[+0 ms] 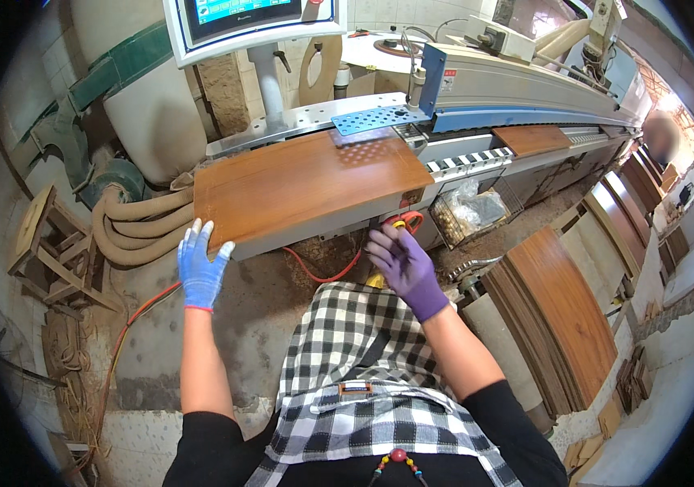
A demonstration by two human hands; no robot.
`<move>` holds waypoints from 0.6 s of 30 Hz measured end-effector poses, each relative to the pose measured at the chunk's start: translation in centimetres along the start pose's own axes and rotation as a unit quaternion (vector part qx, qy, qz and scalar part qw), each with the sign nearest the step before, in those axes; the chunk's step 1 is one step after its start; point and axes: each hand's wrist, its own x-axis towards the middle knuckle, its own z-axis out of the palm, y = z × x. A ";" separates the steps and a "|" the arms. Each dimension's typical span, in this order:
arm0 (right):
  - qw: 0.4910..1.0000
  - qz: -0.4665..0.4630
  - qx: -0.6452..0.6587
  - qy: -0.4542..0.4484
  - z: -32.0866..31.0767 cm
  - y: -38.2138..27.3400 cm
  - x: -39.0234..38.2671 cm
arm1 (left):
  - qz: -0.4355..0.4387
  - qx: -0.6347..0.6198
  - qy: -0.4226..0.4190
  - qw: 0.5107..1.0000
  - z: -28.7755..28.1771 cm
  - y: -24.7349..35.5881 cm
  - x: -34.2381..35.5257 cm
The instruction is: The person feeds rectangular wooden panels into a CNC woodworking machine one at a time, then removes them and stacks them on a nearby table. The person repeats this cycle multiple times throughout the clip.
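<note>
A wide brown wood-grain panel lies flat on the near end of the machine bed. My left hand, in a blue glove with pale fingertips, is open, its fingers at the panel's near left corner. My right hand, in a purple glove with dark fingertips, has its fingers curled in front of the panel's near right edge. Whatever they hold, if anything, is hidden. Right beside those fingers is a looped red hose with a yellow part. A perforated blue plate sits over the panel's far side.
A control screen stands beyond the panel. To the right are a wire basket with plastic bags and a stack of brown panels. Ribbed hoses and a wooden stool are at left. Someone is far right.
</note>
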 end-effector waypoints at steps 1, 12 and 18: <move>0.995 0.012 0.016 -0.094 -3.6 -0.7 -0.1 | 0.002 -0.007 -0.003 1.000 0.5 0.5 1.0; 0.891 -0.165 -0.361 0.222 -17.6 3.6 -9.6 | -0.047 0.050 -0.014 0.998 1.3 1.1 1.9; 0.904 -0.175 -0.333 0.206 -19.1 4.1 -8.3 | -0.048 -0.011 -0.022 0.999 1.1 -0.2 1.5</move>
